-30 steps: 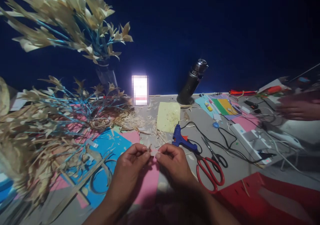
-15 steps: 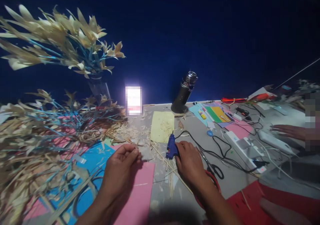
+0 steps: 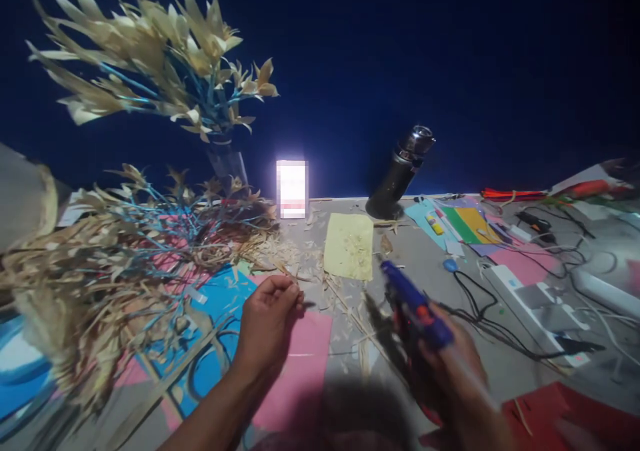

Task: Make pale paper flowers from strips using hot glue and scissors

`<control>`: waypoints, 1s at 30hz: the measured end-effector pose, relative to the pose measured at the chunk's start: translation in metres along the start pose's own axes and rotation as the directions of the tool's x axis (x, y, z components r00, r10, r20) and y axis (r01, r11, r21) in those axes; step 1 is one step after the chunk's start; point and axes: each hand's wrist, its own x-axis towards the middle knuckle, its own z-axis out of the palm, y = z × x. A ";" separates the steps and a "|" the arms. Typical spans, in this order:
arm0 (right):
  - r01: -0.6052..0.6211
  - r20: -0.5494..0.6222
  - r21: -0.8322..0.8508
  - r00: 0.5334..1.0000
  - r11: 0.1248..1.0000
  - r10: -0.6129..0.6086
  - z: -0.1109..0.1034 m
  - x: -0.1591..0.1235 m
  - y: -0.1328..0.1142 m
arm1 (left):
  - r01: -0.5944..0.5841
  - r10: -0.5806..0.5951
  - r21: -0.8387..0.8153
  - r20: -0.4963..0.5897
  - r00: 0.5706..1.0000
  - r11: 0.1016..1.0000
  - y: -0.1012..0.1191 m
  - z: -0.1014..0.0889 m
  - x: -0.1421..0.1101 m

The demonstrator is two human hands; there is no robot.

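Observation:
My right hand (image 3: pixel 453 364) grips a blue glue gun (image 3: pixel 415 304), raised off the table with its nozzle pointing away toward the back left. A translucent glue stick (image 3: pixel 467 374) sticks out of its rear. My left hand (image 3: pixel 273 317) is closed in a pinch above a pink sheet (image 3: pixel 307 357); what is between the fingertips, if anything, is too small to make out. Beyond the hands lies a yellow sheet (image 3: pixel 345 231) dotted with dried glue. The scissors seen before are now mostly hidden behind my right hand.
Dried leaf flowers on blue stems (image 3: pixel 200 77) stand in a glass at left, above loose stems and fibres (image 3: pixel 75 304). A dark flask (image 3: pixel 400 177) is at the back. Rightward are coloured papers (image 3: pixel 470 227), a power strip (image 3: pixel 530 311), cables and a red sheet (image 3: pixel 560 411).
My right hand has lifted the glue gun off the table and drawn it nearer and to the right. The left hand keeps its pinch. The view has shifted left.

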 end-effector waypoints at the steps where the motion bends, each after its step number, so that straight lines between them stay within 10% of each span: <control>1: 0.028 0.064 -0.015 0.998 1.000 -0.027 0.008 -0.006 -0.003 | -0.019 0.019 0.030 0.001 1.000 0.999 0.001 0.000 -0.001; 8: 0.187 0.341 -0.013 0.924 0.982 -0.171 0.051 -0.001 -0.018 | -0.211 0.206 0.208 0.049 0.977 0.955 0.008 -0.002 -0.010; 30: 0.209 0.310 -0.066 0.934 0.976 -0.179 0.050 -0.001 -0.026 | -0.187 0.166 0.209 0.113 0.980 0.960 -0.002 -0.010 -0.014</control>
